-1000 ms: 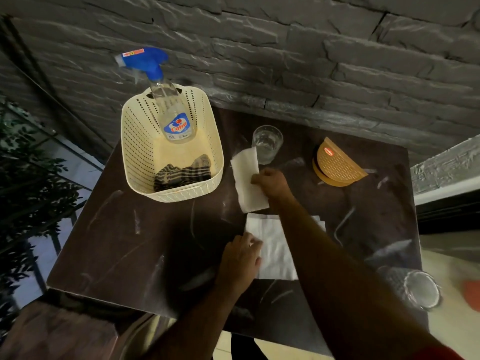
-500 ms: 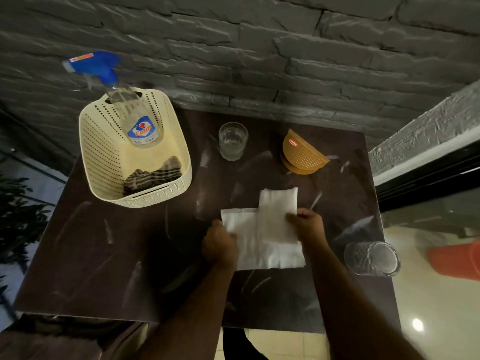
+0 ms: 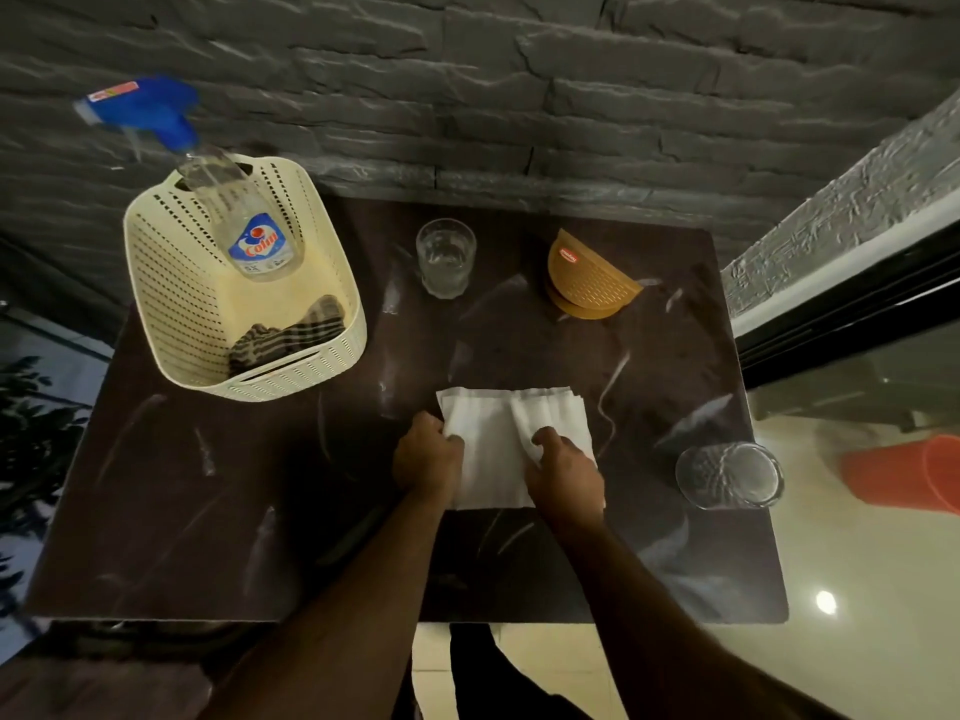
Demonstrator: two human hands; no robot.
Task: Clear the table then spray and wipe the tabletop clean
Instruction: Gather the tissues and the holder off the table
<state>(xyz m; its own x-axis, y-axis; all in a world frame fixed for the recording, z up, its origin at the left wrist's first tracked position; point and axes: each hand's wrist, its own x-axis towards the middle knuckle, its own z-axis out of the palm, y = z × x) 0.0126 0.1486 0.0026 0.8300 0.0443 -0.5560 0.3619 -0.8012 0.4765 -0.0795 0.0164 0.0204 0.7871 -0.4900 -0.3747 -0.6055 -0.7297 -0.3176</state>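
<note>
Clearing's underway: left hand (image 3: 427,462) and right hand (image 3: 563,472) have fingers curled, pinching the white napkins (image 3: 493,433) mid-tabletop (image 3: 208,511). Next up, probably lift them off; 2 glasses remain.

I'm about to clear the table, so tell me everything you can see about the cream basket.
The cream basket looks plastic, with rounded corners, perforated walls and handle slots near the rim. It sits upright on the table's far left corner. Inside, a clear spray bottle with a blue trigger head leans against its far wall, and a dark striped cloth lies at its near end. Neither hand touches it.
</note>
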